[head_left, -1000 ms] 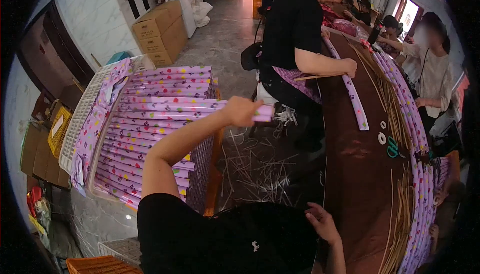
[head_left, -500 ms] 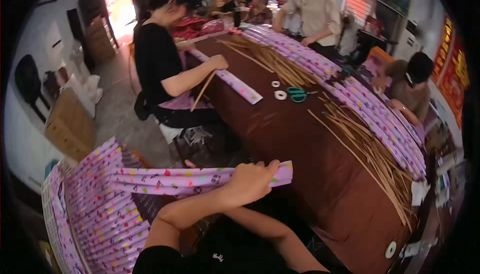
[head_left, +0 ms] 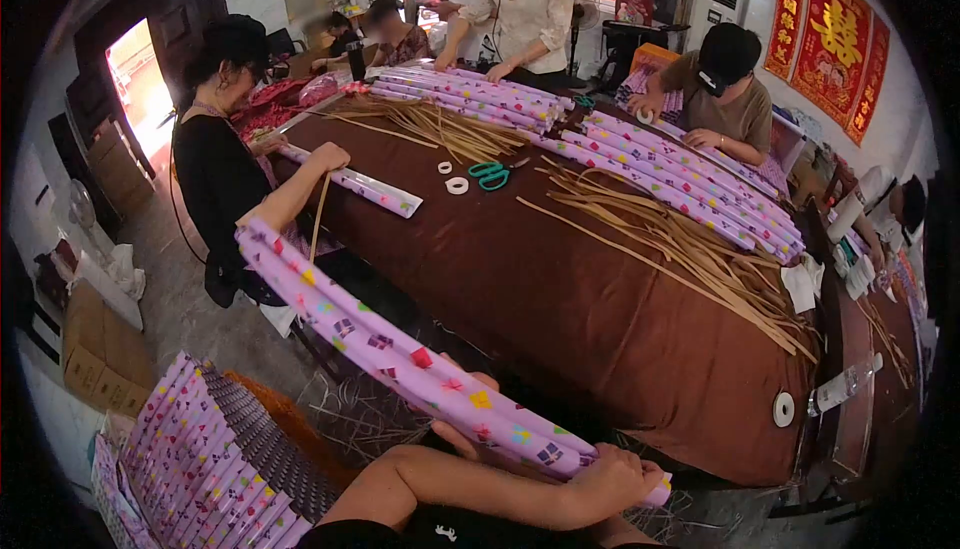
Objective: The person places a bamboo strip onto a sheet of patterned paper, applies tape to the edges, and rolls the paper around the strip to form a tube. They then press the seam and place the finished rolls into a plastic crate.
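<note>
A long lilac bundle (head_left: pixel 400 359) of patterned, shiny tubes slants across the front of the view, its far end raised toward the left. My arms are crossed. My left hand (head_left: pixel 610 484) is closed around the near right end of the bundle. My right hand (head_left: pixel 462 437) grips it around the middle from beneath, partly hidden behind it. At lower left, many similar lilac tubes (head_left: pixel 200 449) lie stacked beside a dark woven surface (head_left: pixel 265 429).
On the brown-covered table (head_left: pixel 540 299) lie more lilac tubes (head_left: pixel 690 179), brown strips (head_left: pixel 670 239), green-handled scissors (head_left: pixel 489 176) and white tape rolls (head_left: pixel 783 409). A co-worker in black (head_left: pixel 220 169) handles a tube at left; other people work around the table. A cardboard box (head_left: pixel 100 349) stands left.
The bundle has swung from nearly level to slanting, lifted off the stack, its right end now lower and closer to me. My left hand has moved down and right. The view has turned right.
</note>
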Demonstrator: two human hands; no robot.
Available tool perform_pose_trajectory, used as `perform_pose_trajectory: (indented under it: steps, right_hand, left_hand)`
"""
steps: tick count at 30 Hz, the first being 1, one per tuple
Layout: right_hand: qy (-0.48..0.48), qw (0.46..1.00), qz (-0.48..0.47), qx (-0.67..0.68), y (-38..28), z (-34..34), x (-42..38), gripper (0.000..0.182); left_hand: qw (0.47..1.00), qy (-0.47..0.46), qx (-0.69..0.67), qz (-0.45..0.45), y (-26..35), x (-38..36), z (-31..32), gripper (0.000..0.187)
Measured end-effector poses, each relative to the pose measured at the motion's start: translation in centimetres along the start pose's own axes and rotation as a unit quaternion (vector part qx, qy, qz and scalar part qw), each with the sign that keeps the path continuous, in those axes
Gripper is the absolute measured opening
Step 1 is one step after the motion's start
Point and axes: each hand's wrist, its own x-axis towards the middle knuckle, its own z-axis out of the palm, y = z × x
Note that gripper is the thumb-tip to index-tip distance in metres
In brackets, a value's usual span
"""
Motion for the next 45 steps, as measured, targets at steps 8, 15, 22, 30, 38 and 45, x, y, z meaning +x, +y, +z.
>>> perform_pose_trajectory:
  steps: [8,15,22,30,38,45]
  right_hand:
    - [0.221,0.96,-0.17,0.028,3.0,-6.3,0.5,0.059]
    - [0.374,0.898,0.057,0.225,1.4,-13.5,4.4,0.047]
    - [0.137,0.939,0.31,0.052,1.9,-18.4,-2.3,0.052]
    - [-0.095,0.911,0.3,-0.267,-11.7,-20.8,-5.5,0.034]
    - [0.266,0.928,0.162,-0.203,-13.6,-25.2,-6.1,0.02]
    - [0.298,0.86,0.112,-0.4,-12.6,-28.4,-5.4,0.018]
  left_hand:
    - [0.983,0.145,-0.031,0.105,4.1,4.5,-0.4,0.022]
    - [0.969,0.098,-0.112,0.195,-0.7,16.1,1.7,0.019]
    - [0.973,0.023,-0.111,0.203,-2.7,24.6,7.6,0.027]
    - [0.985,0.005,-0.123,0.122,-2.2,31.7,14.2,0.033]
    - [0.972,-0.112,-0.162,0.13,-3.8,34.8,14.7,0.057]
    - [0.969,-0.068,-0.173,0.163,-4.6,32.9,13.2,0.068]
